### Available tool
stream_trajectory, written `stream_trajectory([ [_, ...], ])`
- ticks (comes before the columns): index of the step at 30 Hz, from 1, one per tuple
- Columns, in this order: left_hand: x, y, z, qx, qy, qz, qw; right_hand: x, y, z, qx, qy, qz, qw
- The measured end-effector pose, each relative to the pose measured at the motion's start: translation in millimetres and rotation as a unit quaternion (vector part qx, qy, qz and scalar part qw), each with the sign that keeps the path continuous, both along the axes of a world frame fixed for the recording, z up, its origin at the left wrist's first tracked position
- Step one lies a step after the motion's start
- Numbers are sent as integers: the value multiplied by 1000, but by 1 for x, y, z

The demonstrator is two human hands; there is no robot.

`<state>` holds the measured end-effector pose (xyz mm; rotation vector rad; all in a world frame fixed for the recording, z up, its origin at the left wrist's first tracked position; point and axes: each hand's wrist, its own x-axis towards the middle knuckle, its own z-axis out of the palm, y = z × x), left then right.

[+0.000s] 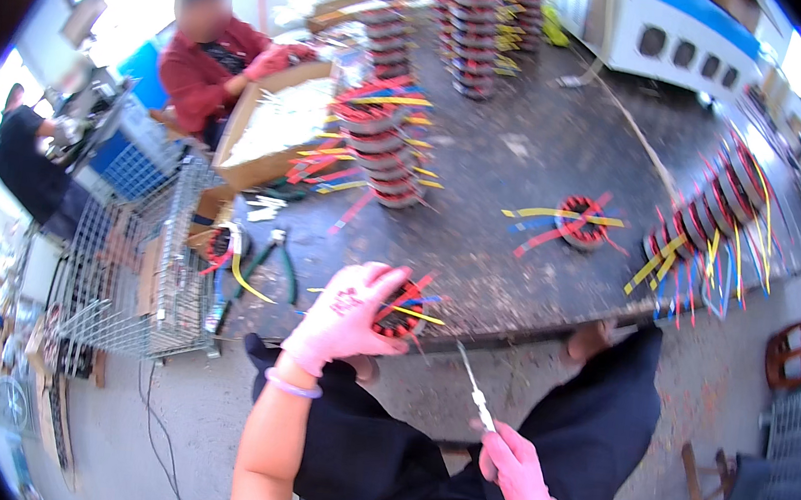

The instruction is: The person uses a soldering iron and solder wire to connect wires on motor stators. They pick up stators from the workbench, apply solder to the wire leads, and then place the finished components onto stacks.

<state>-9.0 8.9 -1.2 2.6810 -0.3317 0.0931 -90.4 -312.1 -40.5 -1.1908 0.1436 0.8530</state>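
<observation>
My left hand (344,314), in a pink glove, is closed around a wound motor stator (399,323) at the table's near edge. Red, blue and yellow leads stick out of the stator's top. Over my lap, my right hand (520,472), also gloved in pink, grips a slim tool with a white handle (480,402). Its thin metal tip points up and away from me, apart from the stator; the kind of tip is too small to make out. Green-handled pliers (276,262) lie left of my left hand.
Stator stacks stand on the dark table (497,153), one nearby (386,152); a leaning row (713,213) lies right. A single stator (581,223) sits mid-table. Left are a wire cart (128,272), a box of white pieces (282,123) and a seated co-worker (201,67).
</observation>
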Motion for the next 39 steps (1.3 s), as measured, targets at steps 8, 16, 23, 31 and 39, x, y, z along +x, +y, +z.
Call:
stream_trajectory([
  [8,3,-9,1,34,11,1,999,2,3,5,-18,-5,7,1000],
  [16,2,-7,3,40,15,8,999,3,4,4,-42,-23,43,998],
  [23,3,-9,4,36,21,12,999,6,5,7,-40,-31,42,998],
  [31,2,-12,6,37,28,22,999,6,5,7,-35,-29,40,998],
  [39,3,-13,6,33,24,17,999,5,6,7,-30,-27,35,999],
])
